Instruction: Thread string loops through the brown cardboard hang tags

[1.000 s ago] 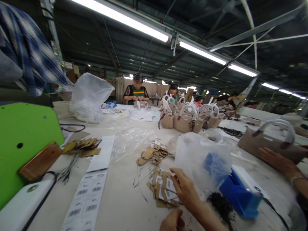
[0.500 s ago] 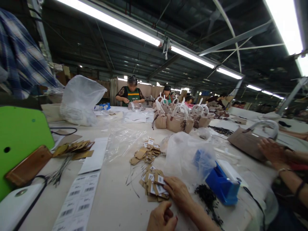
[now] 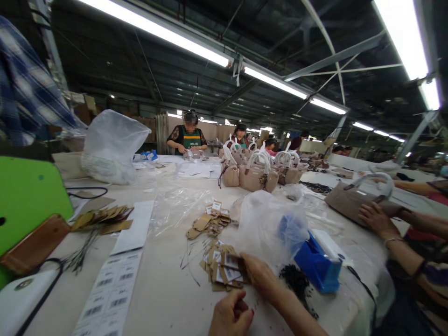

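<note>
My right hand (image 3: 261, 278) is at the right edge of a pile of brown paper hang tags (image 3: 220, 268) with white barcode stickers. Its fingers are closed on the edge of one tag (image 3: 231, 259), which tilts up from the pile. Just below, close to the table's front, is my left hand (image 3: 231, 313) with its fingers curled in. Whatever it may hold is hidden. Behind the pile lies a second heap of tags (image 3: 206, 223), with thin black strings (image 3: 189, 261) beside it.
A sheet of barcode stickers (image 3: 108, 294) and more tags (image 3: 105, 217) lie left. At right are a blue tape dispenser (image 3: 317, 266), black strings (image 3: 297, 282) and a plastic bag (image 3: 262, 224). Beige handbags (image 3: 257, 179) stand behind. A co-worker's hands touch another handbag (image 3: 345, 200).
My right hand has lifted the edge of a tag on the pile. My left hand stays curled nearby. At right, the co-worker's hand has shifted left along the handbag.
</note>
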`<state>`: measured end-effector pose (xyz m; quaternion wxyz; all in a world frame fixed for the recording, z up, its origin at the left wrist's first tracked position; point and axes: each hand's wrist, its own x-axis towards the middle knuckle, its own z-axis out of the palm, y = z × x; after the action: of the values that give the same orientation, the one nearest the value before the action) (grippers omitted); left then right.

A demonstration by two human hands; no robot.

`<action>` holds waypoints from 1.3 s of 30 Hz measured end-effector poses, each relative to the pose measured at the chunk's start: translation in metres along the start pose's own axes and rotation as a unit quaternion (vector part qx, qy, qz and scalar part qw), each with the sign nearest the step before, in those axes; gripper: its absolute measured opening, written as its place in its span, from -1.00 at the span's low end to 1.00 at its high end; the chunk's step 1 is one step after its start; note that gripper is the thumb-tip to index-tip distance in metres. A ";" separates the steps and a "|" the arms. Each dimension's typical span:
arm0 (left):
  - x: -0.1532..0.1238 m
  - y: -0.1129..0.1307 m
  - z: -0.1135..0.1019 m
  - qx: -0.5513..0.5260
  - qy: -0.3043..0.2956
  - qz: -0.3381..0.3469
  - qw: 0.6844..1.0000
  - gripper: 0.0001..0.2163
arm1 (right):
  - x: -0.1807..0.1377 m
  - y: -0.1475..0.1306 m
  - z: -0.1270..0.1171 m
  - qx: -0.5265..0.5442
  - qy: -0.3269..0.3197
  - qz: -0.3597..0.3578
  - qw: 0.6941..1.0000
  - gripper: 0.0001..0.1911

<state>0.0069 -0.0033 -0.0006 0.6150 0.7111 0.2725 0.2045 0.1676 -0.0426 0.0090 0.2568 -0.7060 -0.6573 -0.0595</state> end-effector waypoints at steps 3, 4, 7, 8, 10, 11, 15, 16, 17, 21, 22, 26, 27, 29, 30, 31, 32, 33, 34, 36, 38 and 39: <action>0.003 0.001 -0.003 -0.134 0.012 -0.064 0.989 -0.73 | -0.007 0.000 0.002 -0.039 0.077 0.000 0.996 -0.67; 0.004 0.002 -0.005 -0.180 0.006 -0.095 0.979 -0.74 | -0.010 -0.002 0.000 -0.056 0.113 -0.013 0.992 -0.69; 0.007 0.007 -0.010 -0.316 -0.015 -0.185 0.930 -0.73 | -0.024 -0.018 -0.011 -0.114 0.229 -0.097 0.962 -0.74; 0.006 0.010 -0.012 -0.357 -0.021 -0.209 0.910 -0.72 | -0.030 -0.026 -0.016 -0.126 0.253 -0.121 0.952 -0.74; 0.004 0.016 -0.015 -0.436 -0.026 -0.240 0.867 -0.72 | -0.042 -0.039 -0.023 -0.126 0.255 -0.143 0.948 -0.74; 0.002 0.019 -0.016 -0.464 -0.029 -0.236 0.853 -0.73 | -0.048 -0.045 -0.026 -0.117 0.245 -0.145 0.951 -0.75; -0.007 0.027 -0.017 -0.494 -0.030 -0.171 0.852 -0.76 | -0.067 -0.055 -0.030 -0.090 0.233 -0.135 0.959 -0.74; -0.007 0.026 -0.017 -0.480 -0.035 -0.173 0.859 -0.76 | -0.070 -0.055 -0.029 -0.091 0.237 -0.126 0.959 -0.73; -0.007 0.024 -0.017 -0.458 -0.040 -0.180 0.870 -0.75 | -0.074 -0.054 -0.028 -0.094 0.243 -0.116 0.958 -0.72; -0.003 0.013 -0.014 -0.354 -0.056 -0.185 0.915 -0.75 | -0.089 -0.049 -0.018 -0.026 0.277 -0.013 0.960 -0.72; -0.002 0.011 -0.013 -0.331 -0.052 -0.180 0.925 -0.76 | -0.092 -0.048 -0.015 0.026 0.288 0.050 0.956 -0.73; -0.004 0.011 -0.011 -0.263 -0.042 -0.150 0.952 -0.83 | -0.094 -0.054 -0.013 0.301 0.227 0.291 0.879 -0.64; -0.005 0.013 -0.011 -0.250 -0.045 -0.140 0.957 -0.85 | -0.092 -0.057 -0.013 0.359 0.203 0.318 0.854 -0.60; -0.008 0.016 -0.011 -0.218 -0.060 -0.118 0.967 -0.86 | -0.086 -0.065 -0.012 0.436 0.194 0.345 0.808 -0.57; -0.010 0.018 -0.011 -0.197 -0.069 -0.102 0.973 -0.84 | -0.083 -0.069 -0.010 0.452 0.206 0.354 0.792 -0.57; -0.011 0.020 -0.011 -0.175 -0.077 -0.081 0.978 -0.81 | -0.080 -0.074 -0.008 0.457 0.222 0.361 0.782 -0.59; -0.012 0.023 -0.010 -0.151 -0.083 -0.058 0.983 -0.77 | -0.078 -0.079 -0.006 0.451 0.243 0.364 0.778 -0.60; -0.014 0.025 -0.010 -0.120 -0.088 -0.034 0.988 -0.72 | -0.076 -0.083 -0.003 0.438 0.261 0.362 0.780 -0.62; -0.015 0.027 -0.009 -0.083 -0.089 -0.012 0.993 -0.67 | -0.074 -0.087 0.000 0.421 0.275 0.357 0.787 -0.65; -0.017 0.029 -0.008 -0.006 -0.085 0.012 0.996 -0.60 | -0.073 -0.093 0.004 0.383 0.287 0.339 0.810 -0.69; -0.019 0.028 -0.008 0.055 -0.073 0.020 0.996 -0.59 | -0.076 -0.093 0.002 0.340 0.278 0.309 0.844 -0.73; -0.019 0.026 -0.007 0.072 -0.065 0.023 0.995 -0.58 | -0.079 -0.091 0.000 0.309 0.273 0.292 0.863 -0.73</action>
<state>-0.0086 -0.0125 0.0273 0.5740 0.7713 0.2295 0.1514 0.0700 -0.1134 0.0013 0.6366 -0.7055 -0.3097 0.0342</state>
